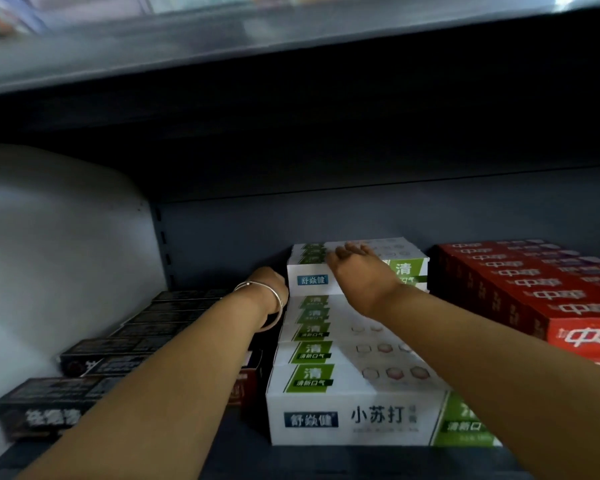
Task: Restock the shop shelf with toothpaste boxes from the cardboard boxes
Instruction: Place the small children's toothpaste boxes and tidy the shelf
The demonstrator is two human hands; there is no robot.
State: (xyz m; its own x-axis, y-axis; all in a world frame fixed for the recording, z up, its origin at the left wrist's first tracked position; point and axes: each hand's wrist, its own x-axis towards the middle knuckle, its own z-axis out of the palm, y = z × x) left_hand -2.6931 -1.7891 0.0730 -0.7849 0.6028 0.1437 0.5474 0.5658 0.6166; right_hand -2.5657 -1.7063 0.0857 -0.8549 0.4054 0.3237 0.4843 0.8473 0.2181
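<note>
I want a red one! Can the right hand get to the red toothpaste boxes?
Probably yes. The right hand rests on the white-and-green toothpaste boxes, right beside the red toothpaste boxes, with nothing between.

Both hands — left hand, right hand — on raised white-green toothpaste boxes at shelf back

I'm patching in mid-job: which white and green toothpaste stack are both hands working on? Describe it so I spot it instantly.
Start at the shelf's grey back panel and look between the black boxes and the red boxes. In the white and green row, it is the raised rear stack, the only one standing a layer higher. The right hand lies flat on top and the left hand is at its left end.
</note>
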